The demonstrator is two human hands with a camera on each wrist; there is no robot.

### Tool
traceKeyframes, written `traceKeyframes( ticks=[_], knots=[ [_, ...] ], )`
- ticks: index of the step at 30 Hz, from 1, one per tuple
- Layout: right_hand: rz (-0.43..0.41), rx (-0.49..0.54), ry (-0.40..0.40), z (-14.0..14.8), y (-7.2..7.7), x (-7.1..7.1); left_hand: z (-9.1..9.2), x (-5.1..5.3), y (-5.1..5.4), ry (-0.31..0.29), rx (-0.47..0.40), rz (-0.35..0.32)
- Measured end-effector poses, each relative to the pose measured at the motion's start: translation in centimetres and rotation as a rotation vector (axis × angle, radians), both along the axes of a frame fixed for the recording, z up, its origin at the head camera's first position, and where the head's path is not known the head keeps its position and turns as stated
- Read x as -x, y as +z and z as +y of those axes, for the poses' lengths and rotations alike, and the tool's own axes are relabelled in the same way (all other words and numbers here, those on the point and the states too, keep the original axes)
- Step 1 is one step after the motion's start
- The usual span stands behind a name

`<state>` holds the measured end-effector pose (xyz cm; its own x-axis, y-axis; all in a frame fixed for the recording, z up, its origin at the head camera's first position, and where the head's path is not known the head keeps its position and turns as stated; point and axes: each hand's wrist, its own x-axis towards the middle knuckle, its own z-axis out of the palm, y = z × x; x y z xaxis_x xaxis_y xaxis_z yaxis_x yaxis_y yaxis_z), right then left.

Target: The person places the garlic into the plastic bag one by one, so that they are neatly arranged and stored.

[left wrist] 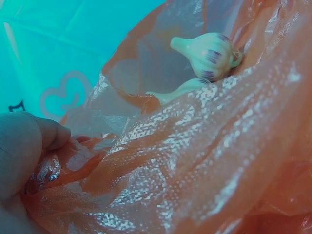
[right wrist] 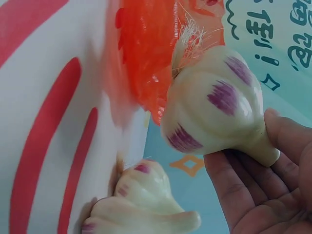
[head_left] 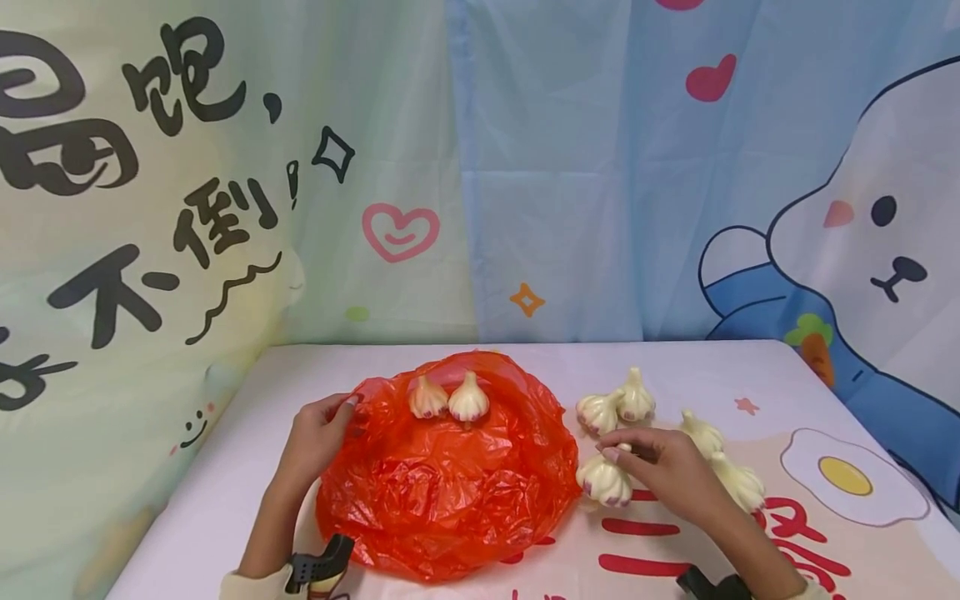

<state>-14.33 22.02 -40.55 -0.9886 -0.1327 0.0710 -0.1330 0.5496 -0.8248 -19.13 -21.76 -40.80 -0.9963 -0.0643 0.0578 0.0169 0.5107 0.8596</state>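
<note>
A red plastic bag lies spread on the table, its mouth toward the back. My left hand pinches the bag's left rim between thumb and fingers. Two garlic bulbs sit inside the bag near its far edge; the left wrist view shows one bulb above another. To the right of the bag, my right hand holds a garlic bulb by its stem. Purple patches mark that bulb's white skin, and pale root hairs stick out at its base.
Behind the right hand stand two more garlic bulbs. Another pair of bulbs lies to its right, partly covered by the hand and wrist. A printed cloth covers the table, and a patterned curtain hangs behind it.
</note>
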Motion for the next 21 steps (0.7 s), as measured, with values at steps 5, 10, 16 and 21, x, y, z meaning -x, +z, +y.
traceKeyframes(
  ticks=[5,10,16,21],
  knots=[
    [0.011,0.032,0.005,-0.4,0.5,0.1,0.0,0.1,0.0,-0.002,0.017,0.009],
    [0.022,0.111,0.04,-1.2,0.6,0.2,0.1,0.0,0.0,-0.004,0.011,0.012],
    [0.072,0.146,0.095,-2.7,0.8,0.6,0.0,0.0,0.0,-0.003,0.011,0.014],
    [0.09,0.171,0.139,-4.1,1.0,1.4,0.0,-0.1,0.0,-0.001,0.005,0.01]
  ],
)
